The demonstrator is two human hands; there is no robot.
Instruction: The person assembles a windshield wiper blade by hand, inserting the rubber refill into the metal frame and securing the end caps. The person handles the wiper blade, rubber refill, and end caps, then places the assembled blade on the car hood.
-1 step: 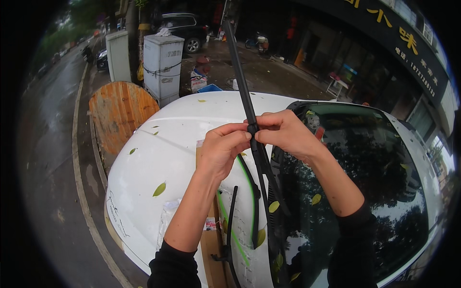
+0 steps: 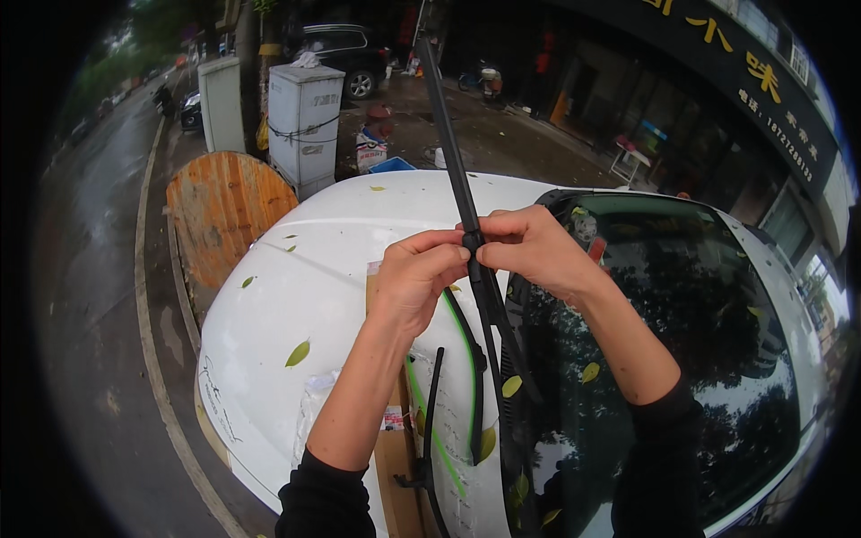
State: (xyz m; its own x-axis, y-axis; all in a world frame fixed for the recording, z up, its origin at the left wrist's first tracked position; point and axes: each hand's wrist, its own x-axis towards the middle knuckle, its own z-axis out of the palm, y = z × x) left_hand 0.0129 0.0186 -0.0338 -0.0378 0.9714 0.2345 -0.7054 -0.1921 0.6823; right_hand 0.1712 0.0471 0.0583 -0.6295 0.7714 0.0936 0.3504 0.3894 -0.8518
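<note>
A black windshield wiper blade (image 2: pixel 453 161) stands raised and tilted over the car, its upper end pointing away from me. My left hand (image 2: pixel 417 278) pinches the blade's middle joint between thumb and fingers from the left. From the right, the thumb and fingers of my right hand (image 2: pixel 543 254) close on the same joint, and the two thumbs nearly meet there. Fingers cover part of the joint. Below the hands, a black wiper blade with a green strip (image 2: pixel 475 359) lies on the hood. A thin black wiper piece (image 2: pixel 431 403) rests beside it, over a long cardboard box (image 2: pixel 395 462).
The white hood (image 2: pixel 359 211) carries scattered leaves and a clear plastic wrapper (image 2: pixel 314 408). The dark windshield (image 2: pixel 664 359) lies to the right. Beyond the hood stand a round wooden panel (image 2: pixel 229 211) and a grey metal cabinet (image 2: pixel 303 125). A wet road (image 2: pixel 99 296) runs along the left.
</note>
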